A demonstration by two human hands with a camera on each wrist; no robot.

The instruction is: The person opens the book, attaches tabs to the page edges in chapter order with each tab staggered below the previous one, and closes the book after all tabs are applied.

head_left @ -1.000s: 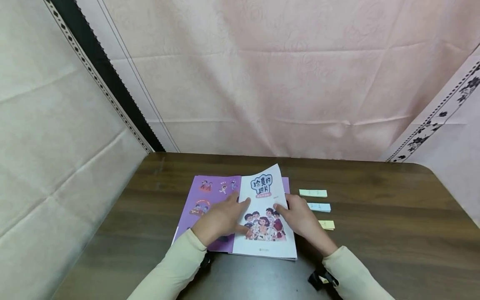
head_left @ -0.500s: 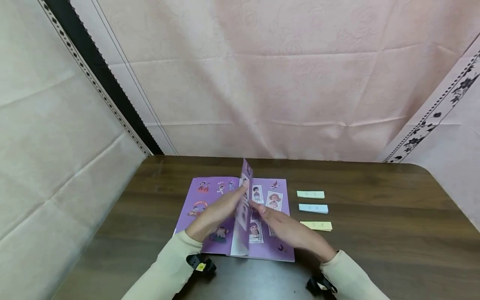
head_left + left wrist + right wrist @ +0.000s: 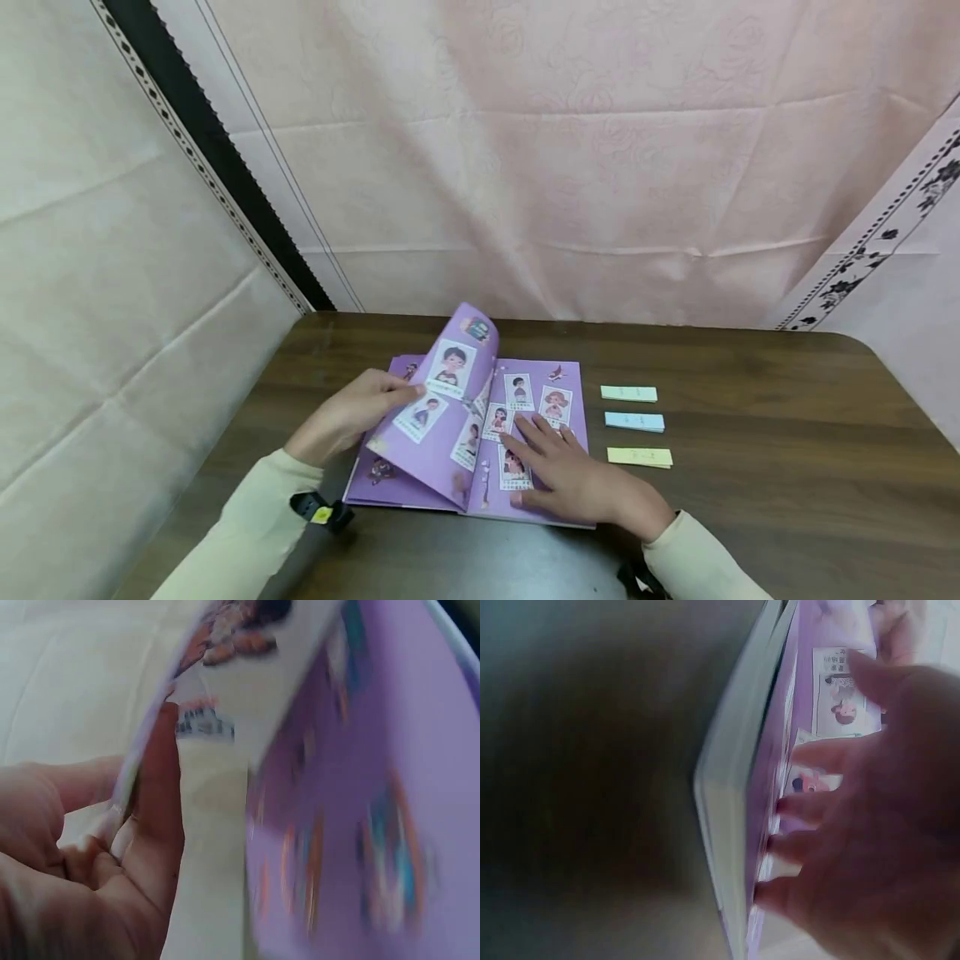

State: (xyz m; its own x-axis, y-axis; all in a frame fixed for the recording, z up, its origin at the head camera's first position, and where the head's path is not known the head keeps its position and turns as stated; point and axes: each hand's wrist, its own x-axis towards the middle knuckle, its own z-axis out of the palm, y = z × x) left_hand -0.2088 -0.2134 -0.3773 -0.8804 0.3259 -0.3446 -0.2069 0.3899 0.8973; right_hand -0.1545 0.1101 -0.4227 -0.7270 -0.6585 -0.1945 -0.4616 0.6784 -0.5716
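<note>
Purple book (image 3: 495, 500): lay open on the wooden table (image 3: 742, 442) in front of me, under both hands
Left hand (image 3: 352, 412): pinched the raised leaf (image 3: 442, 433) at its outer edge, thumb on the side facing me, fingers behind
Right hand (image 3: 573, 479): fingers spread, resting on the right-hand page (image 3: 538, 375)
Page turn, done: leaf was off the right-hand page, bowed, leaning left
Page turn, left: leaf was not yet flat on the left-hand page (image 3: 397, 490); I'd judge the turn past halfway
Strips: green strip (image 3: 628, 394), blue strip (image 3: 634, 422) and yellow strip (image 3: 640, 457) lay right of the book, apart from it and from my hands
Hidden: much of the left-hand page, behind leaf and left hand; some printed portraits (image 3: 556, 404), under my right fingers
Cut off: both sleeves and the right wrist camera (image 3: 640, 581), at the bottom of the head view
Hard to make out: writing on the strips, too small; print in the left wrist view, smeared; couldn't tell whether I held one leaf or several
</note>
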